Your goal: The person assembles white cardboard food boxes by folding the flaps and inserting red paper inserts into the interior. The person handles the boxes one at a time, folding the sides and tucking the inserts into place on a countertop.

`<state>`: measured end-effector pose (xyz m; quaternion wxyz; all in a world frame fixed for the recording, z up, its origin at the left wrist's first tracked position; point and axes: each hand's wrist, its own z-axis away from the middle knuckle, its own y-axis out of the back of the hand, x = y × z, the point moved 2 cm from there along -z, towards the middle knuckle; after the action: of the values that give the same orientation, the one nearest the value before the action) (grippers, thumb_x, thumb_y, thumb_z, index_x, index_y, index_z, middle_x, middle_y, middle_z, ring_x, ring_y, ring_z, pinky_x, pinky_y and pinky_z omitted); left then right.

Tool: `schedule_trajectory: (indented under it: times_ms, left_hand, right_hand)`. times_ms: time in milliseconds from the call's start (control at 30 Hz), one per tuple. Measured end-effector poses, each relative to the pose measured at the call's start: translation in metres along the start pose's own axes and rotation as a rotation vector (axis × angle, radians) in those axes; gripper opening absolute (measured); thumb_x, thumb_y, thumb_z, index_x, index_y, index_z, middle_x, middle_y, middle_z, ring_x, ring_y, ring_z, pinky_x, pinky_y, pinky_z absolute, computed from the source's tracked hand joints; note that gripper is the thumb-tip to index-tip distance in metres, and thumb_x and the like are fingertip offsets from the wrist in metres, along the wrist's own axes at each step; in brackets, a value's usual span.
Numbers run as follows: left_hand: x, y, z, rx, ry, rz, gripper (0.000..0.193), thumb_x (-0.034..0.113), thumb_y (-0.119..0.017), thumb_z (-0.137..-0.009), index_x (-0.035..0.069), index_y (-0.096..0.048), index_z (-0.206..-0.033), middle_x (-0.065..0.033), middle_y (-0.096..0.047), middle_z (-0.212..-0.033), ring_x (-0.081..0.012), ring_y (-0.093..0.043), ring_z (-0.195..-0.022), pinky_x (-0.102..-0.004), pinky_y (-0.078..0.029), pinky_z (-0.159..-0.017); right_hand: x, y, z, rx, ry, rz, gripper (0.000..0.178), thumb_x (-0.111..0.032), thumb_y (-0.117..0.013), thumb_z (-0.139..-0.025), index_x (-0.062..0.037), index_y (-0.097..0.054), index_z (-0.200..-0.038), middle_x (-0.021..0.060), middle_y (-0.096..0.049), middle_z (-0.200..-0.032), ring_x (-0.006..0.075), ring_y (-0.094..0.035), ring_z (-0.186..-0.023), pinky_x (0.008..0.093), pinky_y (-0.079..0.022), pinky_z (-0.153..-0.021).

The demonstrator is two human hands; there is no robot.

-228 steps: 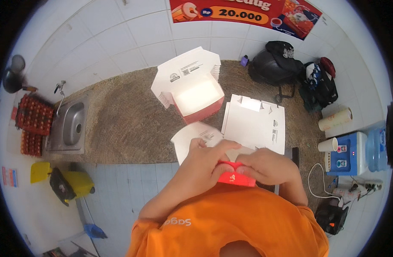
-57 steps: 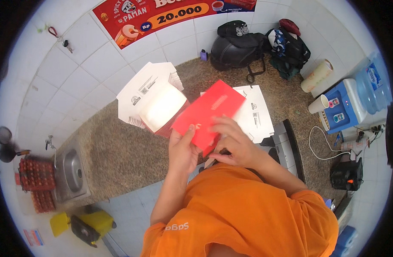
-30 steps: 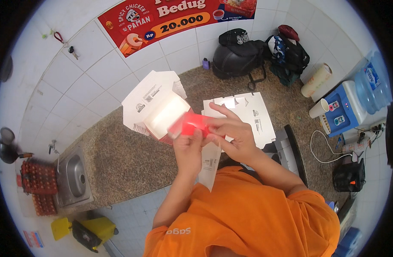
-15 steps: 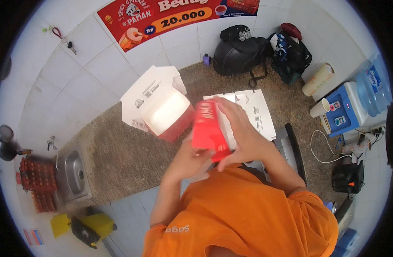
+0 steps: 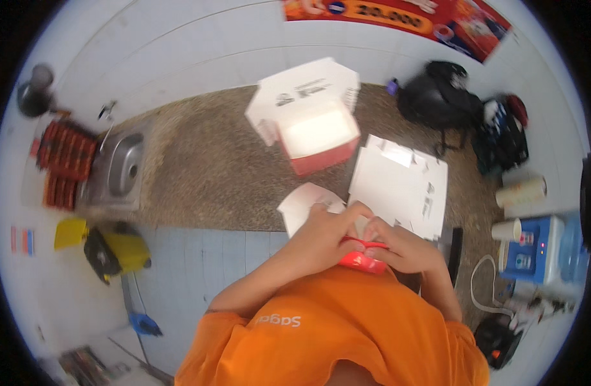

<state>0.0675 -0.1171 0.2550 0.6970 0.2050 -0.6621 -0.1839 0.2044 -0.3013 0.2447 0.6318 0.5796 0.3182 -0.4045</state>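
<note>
Against my orange shirt, my left hand (image 5: 326, 233) and my right hand (image 5: 403, 247) both grip a red-and-white cardboard box (image 5: 362, 261). Its red side faces my body, and a white flap sticks out past the left hand. The fingers of both hands are closed around the red edge, pinching the board where they meet. My hands hide part of the box. Ahead on the counter stands a stack of nested open cardboard boxes (image 5: 321, 159), red outside and white inside, lids raised. Right of it lies a pile of flat white cardboard blanks (image 5: 398, 190).
The speckled stone counter (image 5: 199, 161) runs to a steel sink (image 5: 125, 164) at left. A black bag (image 5: 430, 103) and a backpack (image 5: 504, 138) sit at the back right. Farther right are a paper cup (image 5: 506, 229), a blue water dispenser (image 5: 533, 257) and a white cable (image 5: 479, 283).
My view has swung left. The box has come down closer to my body and turned, its white flap now showing at the left. Both hands have drawn together at its red edge.
</note>
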Motion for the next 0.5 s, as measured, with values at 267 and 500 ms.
schedule_trajectory:
  times_ms: [267, 500]
  left_hand:
    - [0.014, -0.006, 0.011, 0.706, -0.244, -0.199, 0.077, 0.041, -0.093, -0.073, 0.018, -0.062, -0.140, -0.0222, -0.043, -0.158, -0.0445, -0.042, -0.145, -0.0602, -0.029, -0.111]
    - [-0.004, -0.018, 0.002, 0.720, -0.519, 0.097, 0.073, 0.027, -0.096, -0.071, 0.020, -0.064, -0.137, -0.0284, -0.042, -0.149, -0.0496, -0.048, -0.134, -0.0587, -0.043, -0.111]
  right_hand:
    - [-0.010, 0.004, 0.001, 0.539, -0.226, -0.746, 0.022, -0.014, -0.060, -0.110, 0.0004, -0.066, -0.126, 0.0042, -0.077, -0.109, 0.0102, -0.071, -0.095, 0.0274, -0.056, -0.083]
    - [0.013, 0.013, -0.017, 0.541, -0.069, -0.545, 0.039, -0.030, -0.057, -0.112, 0.0009, -0.066, -0.136, 0.0070, -0.070, -0.127, 0.0185, -0.063, -0.120, 0.0349, -0.050, -0.103]
